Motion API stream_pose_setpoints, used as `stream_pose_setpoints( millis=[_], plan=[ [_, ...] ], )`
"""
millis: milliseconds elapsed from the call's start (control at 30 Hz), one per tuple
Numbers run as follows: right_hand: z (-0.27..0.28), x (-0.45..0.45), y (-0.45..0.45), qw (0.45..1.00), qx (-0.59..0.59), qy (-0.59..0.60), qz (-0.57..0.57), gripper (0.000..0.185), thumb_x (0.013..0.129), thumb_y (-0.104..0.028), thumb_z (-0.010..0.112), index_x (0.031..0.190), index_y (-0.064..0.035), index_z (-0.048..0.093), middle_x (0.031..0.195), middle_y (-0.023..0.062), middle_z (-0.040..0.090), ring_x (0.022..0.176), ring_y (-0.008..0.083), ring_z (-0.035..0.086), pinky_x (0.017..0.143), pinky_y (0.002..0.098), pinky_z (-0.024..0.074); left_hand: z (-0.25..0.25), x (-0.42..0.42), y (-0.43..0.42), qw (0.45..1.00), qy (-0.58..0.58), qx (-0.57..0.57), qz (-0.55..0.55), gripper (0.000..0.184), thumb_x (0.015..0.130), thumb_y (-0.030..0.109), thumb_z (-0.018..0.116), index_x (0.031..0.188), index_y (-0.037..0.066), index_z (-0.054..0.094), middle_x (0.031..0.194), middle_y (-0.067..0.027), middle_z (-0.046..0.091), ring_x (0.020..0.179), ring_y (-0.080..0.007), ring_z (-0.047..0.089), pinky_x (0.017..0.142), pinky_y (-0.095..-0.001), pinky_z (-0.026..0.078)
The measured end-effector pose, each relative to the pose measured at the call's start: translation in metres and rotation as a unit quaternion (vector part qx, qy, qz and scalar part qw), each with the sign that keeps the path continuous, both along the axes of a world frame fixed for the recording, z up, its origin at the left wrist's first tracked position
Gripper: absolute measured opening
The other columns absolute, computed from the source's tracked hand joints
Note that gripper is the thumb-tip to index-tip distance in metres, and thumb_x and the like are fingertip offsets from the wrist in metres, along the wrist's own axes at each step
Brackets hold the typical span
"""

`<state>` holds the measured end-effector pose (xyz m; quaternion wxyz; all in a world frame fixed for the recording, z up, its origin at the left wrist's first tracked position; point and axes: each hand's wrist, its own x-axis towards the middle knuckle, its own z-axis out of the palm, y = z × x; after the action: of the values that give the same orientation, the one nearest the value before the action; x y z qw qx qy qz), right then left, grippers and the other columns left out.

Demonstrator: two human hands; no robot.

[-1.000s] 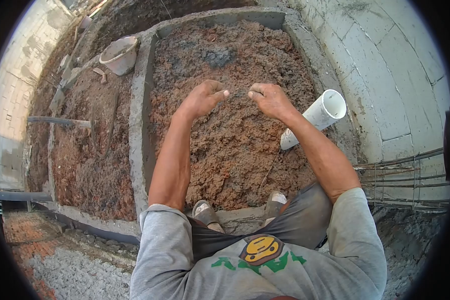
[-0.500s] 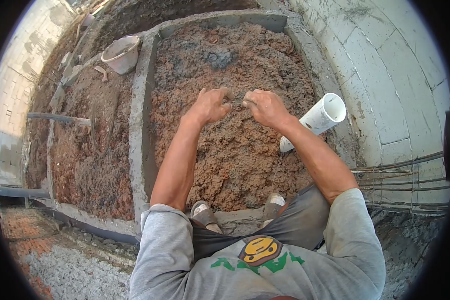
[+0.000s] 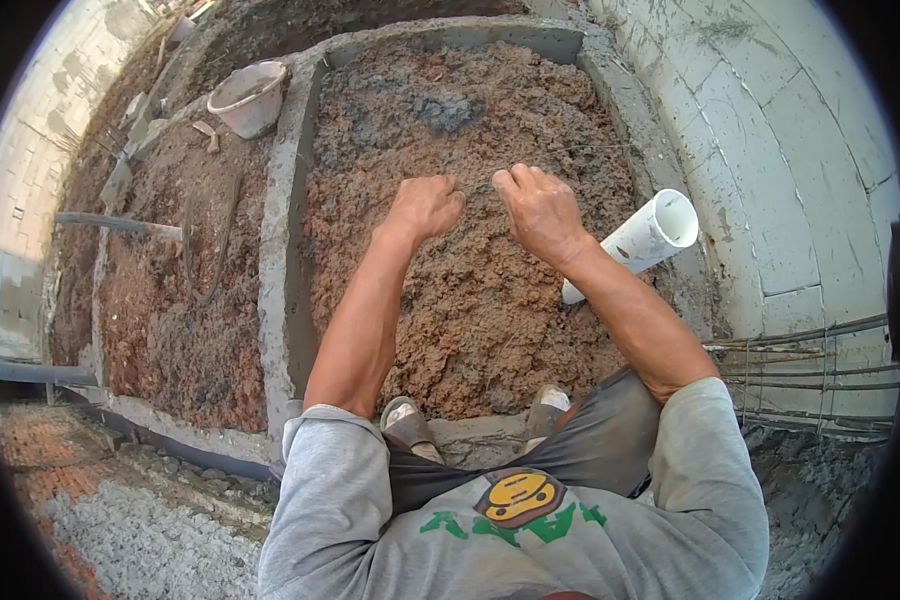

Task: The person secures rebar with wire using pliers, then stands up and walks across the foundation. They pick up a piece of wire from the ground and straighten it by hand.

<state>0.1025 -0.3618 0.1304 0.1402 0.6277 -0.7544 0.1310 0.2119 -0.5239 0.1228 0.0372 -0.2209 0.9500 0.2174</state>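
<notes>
My left hand is closed, fingers curled in, above the reddish-brown soil inside a concrete frame. A little to its right, my right hand is also closed, thumb and forefinger pinched together. Whatever the fingers grip is too thin or too hidden to name. A faint thin strand shows over the soil beyond my right hand; whether it reaches the fingers I cannot tell. Close to my right forearm, a white plastic pipe leans out of the soil, its open end facing up.
Concrete beams border the soil bed. On the left soil stand a dirty bucket and a grey pipe. A pale block wall rises on the right, with several reinforcing bars along its foot. My sandalled feet are at the near edge.
My hands have drawn slightly apart. The right has turned so its back shows more and has moved a little up and right; the left has closed further.
</notes>
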Motion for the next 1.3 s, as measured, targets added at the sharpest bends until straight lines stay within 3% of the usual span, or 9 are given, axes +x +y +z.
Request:
stream_pose_setpoints(
  millis=[167, 233, 300, 433, 600, 733, 967, 1100, 1300],
  plan=[
    [0.023, 0.022, -0.009, 0.981, -0.138, 0.133, 0.043, 0.051, 0.074, -0.006, 0.064, 0.123, -0.0091, 0.05, 0.113, 0.0087, 0.053, 0.11, 0.0252, 0.05, 0.095, 0.0418, 0.039, 0.011, 0.004, 0.001, 0.997, 0.02, 0.067, 0.022, 0.034, 0.084, 0.019, 0.046, 0.103, -0.004, 0.061, 0.103, -0.0259, 0.064, 0.1, -0.0399, 0.06, 0.09, -0.0485, 0.045],
    [0.01, 0.013, -0.016, 0.983, -0.109, 0.138, 0.052, 0.058, 0.075, -0.008, 0.065, 0.129, -0.009, 0.046, 0.105, 0.0081, 0.056, 0.106, 0.0231, 0.053, 0.095, 0.0405, 0.0379, 0.023, 0.0, 0.007, 0.998, 0.003, 0.061, 0.012, 0.036, 0.086, 0.023, 0.049, 0.105, -0.005, 0.061, 0.104, -0.0263, 0.063, 0.1, -0.0405, 0.06, 0.089, -0.0471, 0.046],
    [-0.002, 0.002, -0.019, 0.998, 0.013, -0.003, 0.056, 0.048, 0.081, -0.003, 0.058, 0.128, -0.0075, 0.048, 0.09, 0.0104, 0.058, 0.091, 0.0257, 0.059, 0.087, 0.0402, 0.0434, 0.025, 0.0, 0.008, 0.999, -0.015, 0.052, -0.001, 0.039, 0.088, 0.027, 0.051, 0.106, -0.005, 0.06, 0.105, -0.0268, 0.063, 0.1, -0.041, 0.059, 0.088, -0.0456, 0.046],
    [-0.004, -0.004, -0.014, 0.996, -0.054, -0.045, 0.056, 0.023, 0.081, -0.003, 0.056, 0.104, -0.0071, 0.057, 0.075, 0.0081, 0.056, 0.065, 0.0272, 0.061, 0.057, 0.0383, 0.0492, 0.034, 0.015, -0.007, 0.975, 0.108, 0.195, -0.009, 0.047, 0.086, 0.035, 0.059, 0.114, -0.003, 0.059, 0.105, -0.0241, 0.064, 0.102, -0.0342, 0.062, 0.091, -0.0434, 0.047],
    [0.006, -0.012, -0.011, 0.994, -0.102, 0.005, 0.021, 0.016, 0.077, -0.004, 0.058, 0.093, -0.0094, 0.057, 0.071, 0.0053, 0.053, 0.063, 0.0225, 0.062, 0.056, 0.0365, 0.0496, 0.038, 0.018, -0.015, 0.89, 0.294, 0.334, 0.102, 0.058, 0.088, 0.045, 0.061, 0.12, -0.002, 0.057, 0.106, -0.0214, 0.065, 0.099, -0.0281, 0.064, 0.086, -0.0397, 0.051],
    [0.013, -0.007, -0.01, 0.989, -0.123, 0.074, 0.03, 0.017, 0.077, -0.005, 0.059, 0.092, -0.0115, 0.06, 0.071, 0.0028, 0.052, 0.063, 0.0183, 0.058, 0.06, 0.0333, 0.0449, 0.037, 0.02, -0.032, 0.887, 0.157, 0.379, 0.214, 0.059, 0.093, 0.048, 0.053, 0.117, -0.005, 0.059, 0.102, -0.0226, 0.066, 0.086, -0.0266, 0.068, 0.07, -0.0345, 0.056],
    [0.001, 0.004, -0.016, 0.988, -0.109, 0.079, 0.071, 0.018, 0.077, -0.007, 0.06, 0.094, -0.0119, 0.06, 0.073, 0.0024, 0.051, 0.066, 0.0175, 0.057, 0.061, 0.0327, 0.0429, 0.015, 0.008, -0.011, 0.823, 0.218, 0.479, 0.212, 0.048, 0.095, 0.039, 0.052, 0.112, -0.005, 0.061, 0.099, -0.018, 0.067, 0.083, -0.0222, 0.067, 0.067, -0.0323, 0.054],
    [-0.003, 0.001, -0.017, 0.992, -0.095, 0.045, 0.063, 0.013, 0.079, -0.008, 0.06, 0.092, -0.0117, 0.06, 0.073, 0.0033, 0.051, 0.067, 0.0182, 0.057, 0.062, 0.0336, 0.0439, 0.008, 0.005, -0.011, 0.918, 0.225, 0.271, 0.183, 0.048, 0.094, 0.041, 0.053, 0.113, -0.001, 0.065, 0.104, -0.0213, 0.066, 0.088, -0.0257, 0.066, 0.073, -0.0324, 0.053],
    [-0.004, -0.015, -0.014, 0.994, -0.093, 0.038, 0.032, 0.007, 0.082, -0.011, 0.06, 0.089, -0.012, 0.061, 0.073, 0.0037, 0.05, 0.068, 0.019, 0.058, 0.063, 0.0345, 0.0446, 0.033, 0.006, 0.011, 0.954, 0.09, 0.263, 0.114, 0.066, 0.081, 0.057, 0.063, 0.112, -0.002, 0.066, 0.103, -0.0259, 0.066, 0.098, -0.0318, 0.064, 0.083, -0.0466, 0.051]
  ],
)
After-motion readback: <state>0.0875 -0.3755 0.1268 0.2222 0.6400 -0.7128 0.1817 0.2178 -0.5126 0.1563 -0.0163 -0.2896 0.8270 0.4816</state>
